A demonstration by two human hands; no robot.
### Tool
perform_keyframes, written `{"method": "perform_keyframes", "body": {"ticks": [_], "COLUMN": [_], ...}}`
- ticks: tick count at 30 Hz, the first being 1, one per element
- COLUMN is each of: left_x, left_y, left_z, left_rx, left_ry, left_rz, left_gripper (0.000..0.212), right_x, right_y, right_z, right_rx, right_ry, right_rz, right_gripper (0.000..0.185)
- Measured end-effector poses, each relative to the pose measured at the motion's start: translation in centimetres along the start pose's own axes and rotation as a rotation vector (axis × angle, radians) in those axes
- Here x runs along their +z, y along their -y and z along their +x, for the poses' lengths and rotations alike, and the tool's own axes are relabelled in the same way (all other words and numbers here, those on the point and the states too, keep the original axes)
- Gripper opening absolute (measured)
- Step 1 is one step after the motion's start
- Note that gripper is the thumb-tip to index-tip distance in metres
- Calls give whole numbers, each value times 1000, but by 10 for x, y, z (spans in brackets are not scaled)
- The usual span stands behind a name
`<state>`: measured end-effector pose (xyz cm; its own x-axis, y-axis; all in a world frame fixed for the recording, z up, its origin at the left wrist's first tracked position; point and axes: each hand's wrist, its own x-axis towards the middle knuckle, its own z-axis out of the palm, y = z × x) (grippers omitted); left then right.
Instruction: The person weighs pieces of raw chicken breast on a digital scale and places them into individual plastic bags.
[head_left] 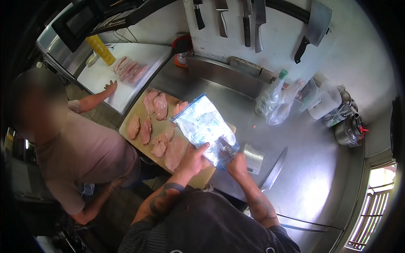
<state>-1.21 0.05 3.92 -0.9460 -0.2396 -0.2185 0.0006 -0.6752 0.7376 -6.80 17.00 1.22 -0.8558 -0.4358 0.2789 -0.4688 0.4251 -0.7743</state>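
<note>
I hold a printed plastic bag [205, 123], shiny and bearing blue writing, above a cutting board [202, 182]. My left hand [193, 159] grips its near left side, thumb on top. My right hand [237, 165] is closed on the bag's near right corner, where the plastic is crumpled. What is inside the bag is hard to make out. Several pieces of raw chicken breast [175, 153] lie on the board to the left of the bag, and the bag partly covers others. A flat silver item [254, 158], possibly a small kitchen scale, lies just right of my right hand.
A chef's knife [276, 169] lies on the steel counter [303, 167] to the right. Bagged bottles [272, 98] and metal pots [346, 131] stand behind. Knives and a cleaver [319, 23] hang on the wall. A co-worker [91, 148] at left reaches towards raw meat strips [129, 69] on a white surface.
</note>
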Motion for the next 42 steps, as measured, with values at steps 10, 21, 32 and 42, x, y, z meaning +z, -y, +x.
{"method": "perform_keyframes", "body": {"ticks": [10,21,32,42], "left_x": [-16,-57,-68,-87], "left_y": [-6,-16,-31,-19], "left_z": [-8,22,50,82], "left_rx": [-87,-128,-165,-208], "left_ry": [-84,-142,-95,-115], "left_rz": [-228,-280,-326,-388], "left_gripper": [50,48,43,33], "right_x": [-7,-6,-12,-14], "right_y": [28,39,71,85], "right_z": [-9,-15,-22,-35], "right_rx": [132,-58,126,156], "right_ry": [-12,-28,-158,-323], "right_rz": [122,63,-126,-115], "right_gripper": [22,15,12,23]}}
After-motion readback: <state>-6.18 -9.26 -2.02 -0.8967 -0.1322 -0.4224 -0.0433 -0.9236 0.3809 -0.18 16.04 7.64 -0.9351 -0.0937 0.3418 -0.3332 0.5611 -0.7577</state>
